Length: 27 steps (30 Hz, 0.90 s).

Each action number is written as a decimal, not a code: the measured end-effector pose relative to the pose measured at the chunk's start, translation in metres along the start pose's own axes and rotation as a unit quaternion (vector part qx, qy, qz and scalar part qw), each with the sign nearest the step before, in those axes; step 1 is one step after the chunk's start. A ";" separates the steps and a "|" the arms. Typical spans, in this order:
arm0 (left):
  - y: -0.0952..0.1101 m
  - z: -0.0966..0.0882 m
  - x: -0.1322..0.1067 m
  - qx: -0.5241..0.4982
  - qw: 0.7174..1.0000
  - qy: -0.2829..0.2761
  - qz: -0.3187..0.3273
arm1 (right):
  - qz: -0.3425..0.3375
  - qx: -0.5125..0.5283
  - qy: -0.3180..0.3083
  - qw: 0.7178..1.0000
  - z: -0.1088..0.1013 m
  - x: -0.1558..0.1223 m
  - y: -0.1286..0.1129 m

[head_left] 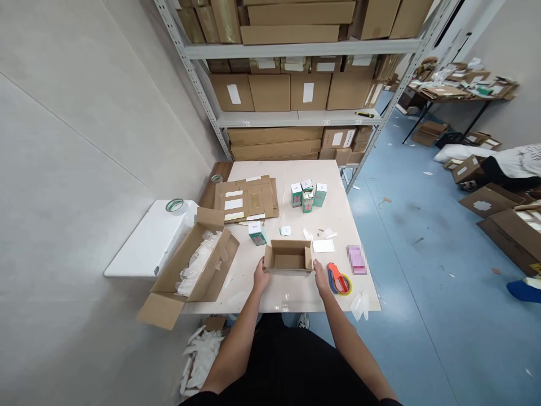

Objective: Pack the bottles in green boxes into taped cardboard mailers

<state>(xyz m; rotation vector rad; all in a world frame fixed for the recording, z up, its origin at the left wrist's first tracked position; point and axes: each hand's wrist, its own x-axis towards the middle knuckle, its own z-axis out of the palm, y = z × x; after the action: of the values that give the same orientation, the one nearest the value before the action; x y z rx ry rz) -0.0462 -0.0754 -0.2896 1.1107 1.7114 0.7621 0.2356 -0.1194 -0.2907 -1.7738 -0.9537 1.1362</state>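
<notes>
Tape in a green-edged roll [174, 204] lies on a white shelf [139, 251] that juts from the wall at the far left. Just right of it, a large open carton [210, 216] hangs over the table's left edge, with clear plastic bags [198, 264] piled inside. More bags [203, 349] lie on the floor below it. Behind the carton, a stack of flattened cardboard [249, 198] lies on the table [291, 169], with a second tape roll [217, 178] at the stack's far left corner. A single green-and-white box [257, 233] stands near the stack's front edge.

The left hand [261, 278] grips the left end of a small open cardboard box [288, 261], fingers curled on its side flap. This box sits upright near the front middle of the table, its top open and its inside bare. The right hand [321, 277] holds the opposite end in the same way, so the box is clasped between both hands.

Behind the box, toward the back of the table, stands a cluster of green-and-white boxes [307, 195]. A white card [323, 246] lies just right of the held box. An orange tape dispenser [339, 280] rests just beside the right hand, and a pink item [357, 259], blurred, lies a little further right. Metal shelving [296, 118] loaded with brown cartons rises behind the table.
</notes>
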 end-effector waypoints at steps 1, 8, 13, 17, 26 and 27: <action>0.008 -0.003 0.000 0.000 0.999 0.038 0.034 | 0.002 0.009 0.005 1.000 -0.001 0.002 -0.007; 0.051 -0.003 0.016 0.077 0.981 -0.066 0.167 | -0.087 -0.073 -0.069 0.991 0.019 0.021 -0.046; 0.026 0.003 0.021 0.158 0.974 -0.137 0.087 | -0.074 -0.228 -0.094 0.966 0.026 0.019 -0.035; 0.007 0.006 0.017 0.203 0.959 -0.175 0.089 | -0.081 -0.250 -0.083 0.961 0.014 0.009 -0.019; 0.002 0.027 -0.001 0.163 0.964 -0.106 0.181 | -0.061 -0.324 -0.018 0.944 -0.007 0.006 0.002; 0.002 0.029 -0.005 0.152 0.965 -0.096 0.189 | -0.058 -0.325 -0.023 0.944 -0.009 0.006 0.004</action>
<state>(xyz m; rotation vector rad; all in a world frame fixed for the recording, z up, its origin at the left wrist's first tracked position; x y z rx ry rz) -0.0179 -0.0787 -0.2972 1.7005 1.4998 0.6065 0.2467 -0.1174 -0.2934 -2.1653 -1.5696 0.8361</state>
